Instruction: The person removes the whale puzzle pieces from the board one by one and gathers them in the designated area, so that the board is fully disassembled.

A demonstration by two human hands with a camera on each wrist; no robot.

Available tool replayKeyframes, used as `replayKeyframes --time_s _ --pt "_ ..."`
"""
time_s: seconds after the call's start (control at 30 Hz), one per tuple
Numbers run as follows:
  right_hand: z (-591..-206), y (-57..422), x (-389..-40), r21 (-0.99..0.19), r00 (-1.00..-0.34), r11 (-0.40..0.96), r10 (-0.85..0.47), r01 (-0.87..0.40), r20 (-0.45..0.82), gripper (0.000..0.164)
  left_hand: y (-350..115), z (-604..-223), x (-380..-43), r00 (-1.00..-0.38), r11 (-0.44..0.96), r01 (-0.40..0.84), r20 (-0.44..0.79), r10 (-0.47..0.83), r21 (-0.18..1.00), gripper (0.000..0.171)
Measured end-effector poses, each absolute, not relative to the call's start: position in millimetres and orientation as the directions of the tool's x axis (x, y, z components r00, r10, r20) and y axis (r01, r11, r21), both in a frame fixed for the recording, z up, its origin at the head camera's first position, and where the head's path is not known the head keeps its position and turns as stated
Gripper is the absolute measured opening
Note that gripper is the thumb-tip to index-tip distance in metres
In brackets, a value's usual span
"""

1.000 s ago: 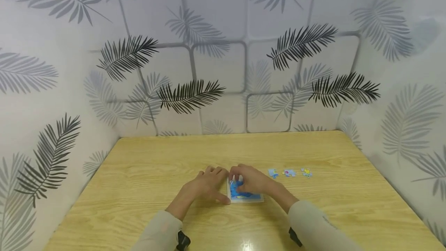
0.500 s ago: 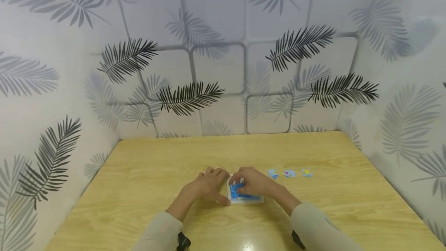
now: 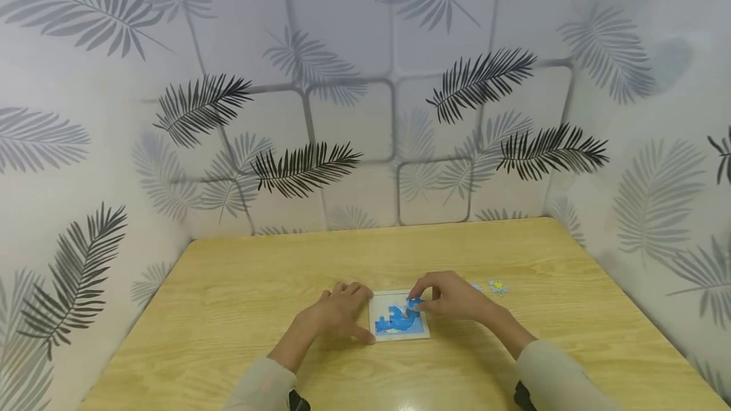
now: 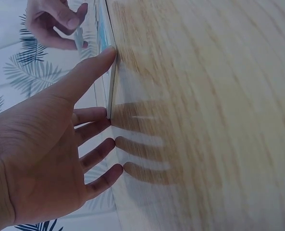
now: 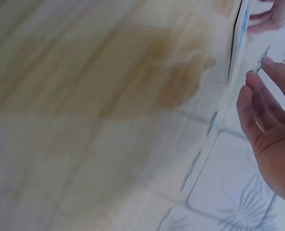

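A small puzzle board (image 3: 400, 338) with a pale rim lies on the table, with blue pieces (image 3: 394, 323) fitted along its lower part and a bare area at upper left. My left hand (image 3: 341, 309) is spread at its left edge, thumb at the near corner and index fingertip at the far corner; the other fingertips rest on the table in the left wrist view. Over the board's right side, my right hand (image 3: 457, 297) pinches a blue puzzle piece (image 3: 414, 304) between thumb and fingers. In the right wrist view this puzzle piece (image 5: 263, 57) is seen edge-on, raised off the board.
To the right of the board, loose puzzle pieces lie in a row: a yellow-and-blue piece (image 3: 498, 287), and another piece (image 3: 476, 287) partly behind my right hand. A third loose piece (image 5: 165, 219) shows in the right wrist view. A leaf-patterned wall (image 3: 354, 195) stands behind the table.
My right hand has moved right from the board's upper left to its right side, a puzzle piece now visible in its fingers. More of the board shows. My left hand stays at the edge.
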State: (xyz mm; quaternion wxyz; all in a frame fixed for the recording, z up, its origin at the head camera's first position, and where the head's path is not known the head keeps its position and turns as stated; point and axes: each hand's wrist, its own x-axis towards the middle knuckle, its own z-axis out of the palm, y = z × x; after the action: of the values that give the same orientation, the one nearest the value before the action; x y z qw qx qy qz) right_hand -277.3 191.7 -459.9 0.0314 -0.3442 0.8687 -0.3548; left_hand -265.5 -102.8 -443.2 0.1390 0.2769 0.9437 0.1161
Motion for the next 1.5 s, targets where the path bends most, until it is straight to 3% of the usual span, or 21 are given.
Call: replayKeyframes --time_s 0.43,1.5 --pt "-459 240 -270 -0.619 -0.773 0.543 -0.61 -0.568 0.174 0.012 -107 -457 -275 -0.814 0.824 0.495 -0.185 0.551 0.275 0.085" --pt "-471 247 -272 -0.573 -0.769 0.578 -0.621 -0.58 0.152 0.011 -106 -447 -267 -0.798 0.808 0.504 -0.194 0.571 0.306 0.085"
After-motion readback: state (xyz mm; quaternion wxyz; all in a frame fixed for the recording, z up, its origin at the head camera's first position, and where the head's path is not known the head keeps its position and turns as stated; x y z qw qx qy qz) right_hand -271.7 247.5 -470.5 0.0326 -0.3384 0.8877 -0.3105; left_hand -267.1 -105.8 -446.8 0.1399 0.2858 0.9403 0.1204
